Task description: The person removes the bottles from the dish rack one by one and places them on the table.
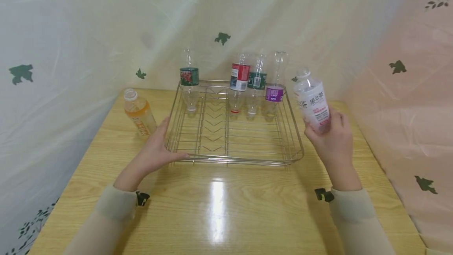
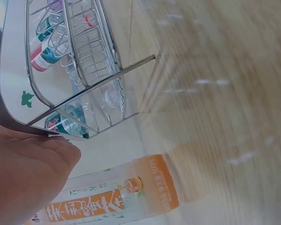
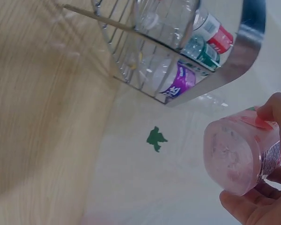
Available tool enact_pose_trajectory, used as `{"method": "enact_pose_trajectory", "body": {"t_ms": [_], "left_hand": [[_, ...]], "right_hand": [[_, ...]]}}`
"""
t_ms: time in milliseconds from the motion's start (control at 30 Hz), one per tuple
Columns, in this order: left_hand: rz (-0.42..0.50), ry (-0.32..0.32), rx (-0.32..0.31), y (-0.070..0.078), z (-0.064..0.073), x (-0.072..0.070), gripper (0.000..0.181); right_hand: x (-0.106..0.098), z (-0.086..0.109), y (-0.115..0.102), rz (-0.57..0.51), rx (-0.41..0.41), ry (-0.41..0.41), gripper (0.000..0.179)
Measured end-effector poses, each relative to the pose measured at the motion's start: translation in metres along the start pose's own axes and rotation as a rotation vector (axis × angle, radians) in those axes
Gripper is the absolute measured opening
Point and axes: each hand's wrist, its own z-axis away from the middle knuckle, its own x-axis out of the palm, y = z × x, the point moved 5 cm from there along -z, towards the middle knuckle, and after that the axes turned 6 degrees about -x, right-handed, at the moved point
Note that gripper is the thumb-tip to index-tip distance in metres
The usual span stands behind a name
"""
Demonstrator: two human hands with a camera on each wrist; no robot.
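My right hand (image 1: 334, 141) grips the lower part of a clear plastic bottle (image 1: 313, 103) with a white and pink label. It is raised to the right of the wire rack, its neck up and tilted slightly left. In the right wrist view the bottle's base (image 3: 229, 157) faces the camera. My left hand (image 1: 152, 154) rests at the rack's near left corner, fingers straight along the side and thumb over the front rim. The metal wire rack (image 1: 226, 156) stands on the table. Just beyond the left hand is an upright, orange-labelled bottle (image 1: 139, 113) without a cap.
Inside the rack, along its back, several bottles stand neck down: a green-labelled bottle (image 1: 189, 77) at left, then a red-labelled bottle (image 1: 240, 77), another green-labelled bottle (image 1: 257, 80) and a purple-labelled bottle (image 1: 275, 93). A leaf-patterned curtain (image 1: 141, 30) hangs around the wooden table (image 1: 247, 207).
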Motion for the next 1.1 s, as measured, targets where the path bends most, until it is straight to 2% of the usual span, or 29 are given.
{"method": "enact_pose_trajectory", "body": {"t_ms": [200,400,600,733,900,1100], "left_hand": [[0.013,0.007,-0.008,-0.004,0.002,0.001,0.141],[0.029,0.013,-0.029,-0.004,0.004,0.002,0.141],[0.019,0.011,-0.032,-0.004,0.004,0.002,0.143],[0.013,0.016,-0.036,-0.005,0.003,0.003,0.142],[0.017,0.017,-0.042,-0.007,0.003,0.004,0.141],[0.012,0.02,-0.047,-0.008,0.003,0.004,0.141]], "right_hand": [[0.006,0.006,0.014,-0.014,0.083,-0.03,0.061],[0.014,0.013,0.032,-0.032,0.12,-0.02,0.058],[0.023,0.02,0.052,-0.089,0.24,-0.087,0.056],[0.028,0.026,0.063,-0.155,0.34,-0.183,0.065],[0.032,0.036,0.075,-0.213,0.465,-0.36,0.081],[0.039,0.046,0.085,-0.303,0.53,-0.51,0.086]]}}
